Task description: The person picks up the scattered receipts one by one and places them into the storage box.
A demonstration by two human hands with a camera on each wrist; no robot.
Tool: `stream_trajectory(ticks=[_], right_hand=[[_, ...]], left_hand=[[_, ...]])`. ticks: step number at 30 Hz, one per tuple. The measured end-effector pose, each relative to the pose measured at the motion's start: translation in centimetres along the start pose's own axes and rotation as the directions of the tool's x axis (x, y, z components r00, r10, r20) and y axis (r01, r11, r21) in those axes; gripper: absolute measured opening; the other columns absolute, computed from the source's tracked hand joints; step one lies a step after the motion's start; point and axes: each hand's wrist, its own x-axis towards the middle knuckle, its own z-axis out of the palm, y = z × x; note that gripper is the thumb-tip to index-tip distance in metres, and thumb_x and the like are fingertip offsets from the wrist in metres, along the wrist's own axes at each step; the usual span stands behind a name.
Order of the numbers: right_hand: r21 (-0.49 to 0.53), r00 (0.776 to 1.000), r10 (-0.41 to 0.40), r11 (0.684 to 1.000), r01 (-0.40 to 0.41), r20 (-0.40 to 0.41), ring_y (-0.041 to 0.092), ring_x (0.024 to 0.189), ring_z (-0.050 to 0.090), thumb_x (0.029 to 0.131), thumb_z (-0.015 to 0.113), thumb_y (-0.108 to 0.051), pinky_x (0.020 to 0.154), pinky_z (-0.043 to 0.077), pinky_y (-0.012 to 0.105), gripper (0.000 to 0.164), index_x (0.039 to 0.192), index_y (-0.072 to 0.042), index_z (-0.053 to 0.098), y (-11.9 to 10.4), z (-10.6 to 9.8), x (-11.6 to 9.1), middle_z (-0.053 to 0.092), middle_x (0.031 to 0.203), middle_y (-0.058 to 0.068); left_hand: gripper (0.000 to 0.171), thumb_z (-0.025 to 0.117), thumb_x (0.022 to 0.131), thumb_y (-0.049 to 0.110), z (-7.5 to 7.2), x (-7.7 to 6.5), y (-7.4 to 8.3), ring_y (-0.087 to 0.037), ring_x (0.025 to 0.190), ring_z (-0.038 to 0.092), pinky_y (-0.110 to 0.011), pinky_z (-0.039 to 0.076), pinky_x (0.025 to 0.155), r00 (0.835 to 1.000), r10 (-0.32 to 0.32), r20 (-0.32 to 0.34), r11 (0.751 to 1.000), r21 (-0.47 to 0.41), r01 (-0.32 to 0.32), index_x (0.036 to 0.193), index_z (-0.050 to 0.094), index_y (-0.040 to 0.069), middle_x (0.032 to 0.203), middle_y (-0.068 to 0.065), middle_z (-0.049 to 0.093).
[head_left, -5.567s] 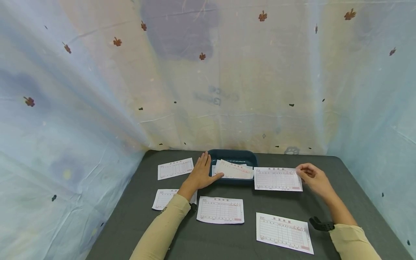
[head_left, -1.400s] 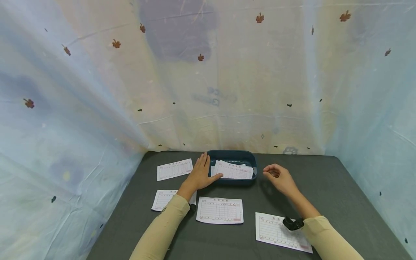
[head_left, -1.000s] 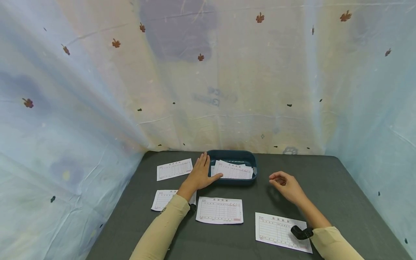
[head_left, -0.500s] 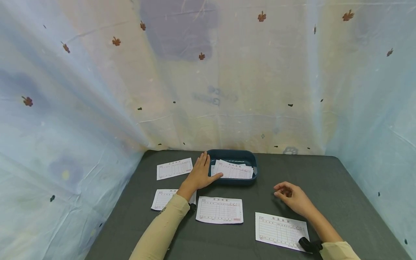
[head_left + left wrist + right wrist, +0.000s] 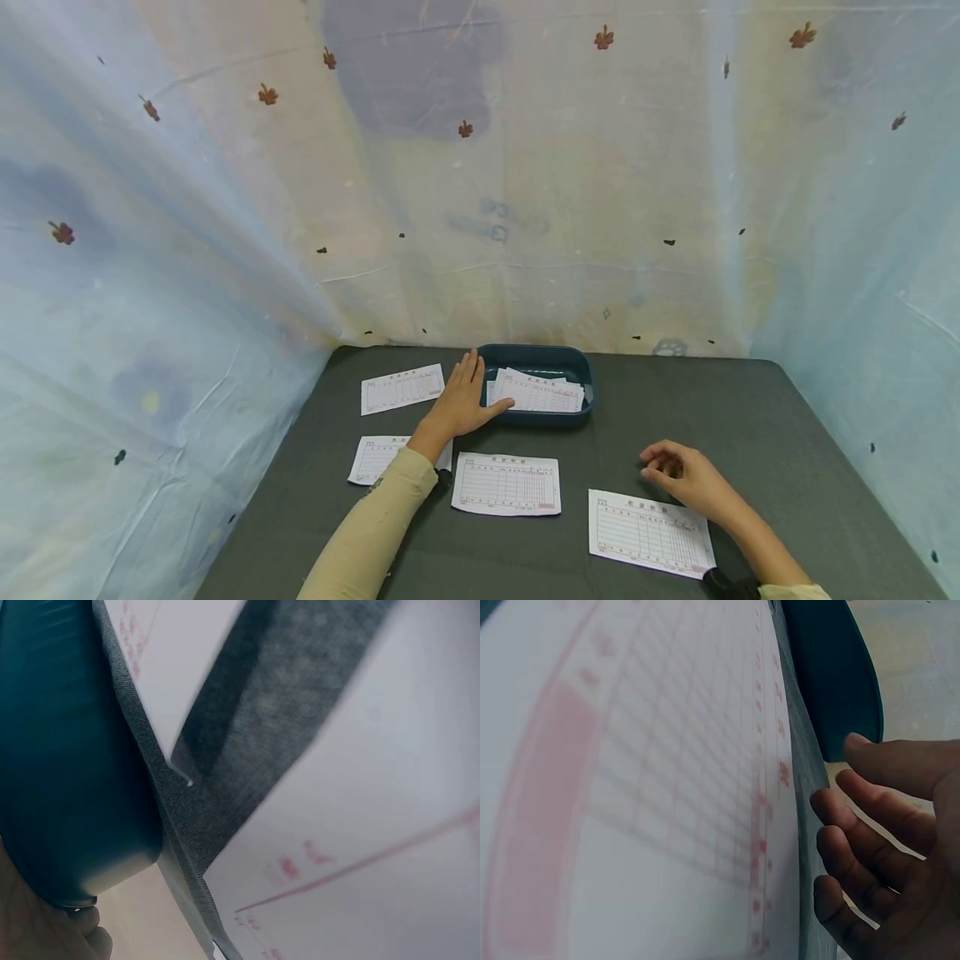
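Note:
A dark blue plastic tray (image 5: 537,419) stands at the back of the table with several printed form slips (image 5: 540,392) piled in it. My left hand (image 5: 459,404) rests on its left end, fingers straight and thumb along the front rim; the left wrist view shows the hand (image 5: 34,915) against the tray wall (image 5: 67,772). My right hand (image 5: 690,479) hovers over the far edge of a white form slip (image 5: 648,533) at front right. Its fingers are loosely bent with nothing between them; in the right wrist view the hand (image 5: 900,855) is beside the slip (image 5: 675,900).
Three more slips lie on the dark grey table (image 5: 675,396): a back-left slip (image 5: 402,389), a slip (image 5: 375,460) partly under the left forearm, and a middle slip (image 5: 507,485). A patterned curtain (image 5: 480,283) hangs behind the table and along its sides.
Earlier my right hand pinched a slip right of the tray. That slip has left the hand, and a white slip tops the tray's pile. The right hand has since moved nearer; the left stays.

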Motion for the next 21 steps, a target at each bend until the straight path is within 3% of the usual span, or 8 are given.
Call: stream_trajectory(ticks=[9, 15, 21], right_hand=[[-0.035, 1.0, 0.019, 0.999, -0.019, -0.013, 0.005, 0.079, 0.057, 0.095, 0.084, -0.014, 0.066, 0.05, 0.025, 0.023, 0.113, -0.005, 0.074, 0.6, -0.7, -1.7, 0.068, 0.097, 0.0], [-0.069, 0.999, -0.045, 0.997, 0.046, 0.017, 0.008, 0.089, 0.055, 0.092, 0.087, -0.019, 0.074, 0.05, 0.028, 0.03, 0.117, -0.008, 0.074, 1.4, -1.6, -2.7, 0.068, 0.111, 0.002], [-0.077, 0.992, -0.101, 0.991, 0.106, 0.071, 0.009, 0.09, 0.051, 0.09, 0.089, -0.022, 0.075, 0.048, 0.029, 0.036, 0.118, -0.008, 0.072, 2.2, -2.4, -3.4, 0.062, 0.112, 0.004]], left_hand=[[0.113, 0.053, 0.1, 0.077, 0.0, 0.0, 0.0, -0.036, 0.167, 0.005, -0.051, 0.013, 0.134, 1.0, 0.005, -0.01, 1.0, 0.001, -0.005, 0.17, 0.016, -0.004, 0.179, -0.021, 0.005], [0.113, 0.052, 0.1, 0.077, 0.0, 0.0, 0.0, -0.036, 0.167, 0.006, -0.051, 0.015, 0.134, 1.0, -0.001, -0.01, 1.0, 0.008, 0.001, 0.17, 0.016, -0.003, 0.179, -0.021, 0.006], [0.114, 0.051, 0.1, 0.079, 0.0, 0.1, 0.0, -0.036, 0.167, 0.005, -0.052, 0.015, 0.134, 1.0, -0.002, -0.002, 1.0, 0.017, 0.002, 0.17, 0.015, -0.003, 0.179, -0.021, 0.005]])
